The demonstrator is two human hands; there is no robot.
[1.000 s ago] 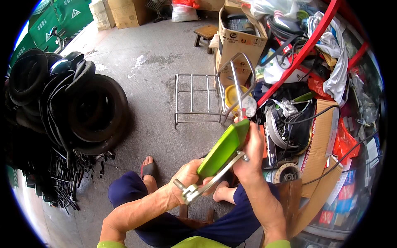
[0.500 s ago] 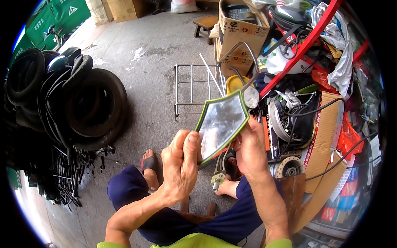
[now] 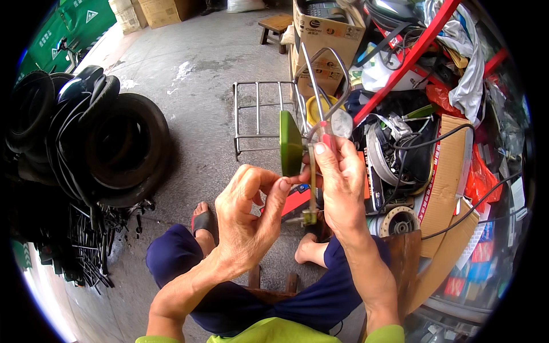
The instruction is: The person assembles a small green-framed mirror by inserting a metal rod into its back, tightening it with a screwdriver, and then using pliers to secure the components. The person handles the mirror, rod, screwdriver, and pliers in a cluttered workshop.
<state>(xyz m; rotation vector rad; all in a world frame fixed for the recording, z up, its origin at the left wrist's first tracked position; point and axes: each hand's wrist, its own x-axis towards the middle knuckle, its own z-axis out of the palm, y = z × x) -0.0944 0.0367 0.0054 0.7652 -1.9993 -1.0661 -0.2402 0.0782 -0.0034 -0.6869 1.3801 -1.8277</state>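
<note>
In front of me, a green-backed mirror (image 3: 291, 144) is turned nearly edge-on, so its glass is out of sight. Its thin metal stem (image 3: 313, 197) hangs down to a clamp-like end piece (image 3: 309, 217). My right hand (image 3: 342, 177) is closed round a screwdriver (image 3: 325, 130) with a red-and-clear handle, its shaft pointing up and away; the same fingers hold the stem. My left hand (image 3: 251, 211) is closed, thumb and fingertips pinched at the mirror's lower edge. Whatever they pinch, if anything, is too small or hidden to name.
Beyond my hands lies a metal rack (image 3: 257, 117), beside a yellow round container (image 3: 320, 108) and a cardboard box (image 3: 329, 40). Tyres (image 3: 131, 148) are piled at left, above scattered metal rods (image 3: 94, 246). A red bar (image 3: 409, 60) crosses clutter at right. A low stool (image 3: 277, 24) stands far off.
The mirror has been turned from glass facing up to edge-on with its green back showing. My left hand has shifted from the glass rim to its lower end. The screwdriver now points upward.
</note>
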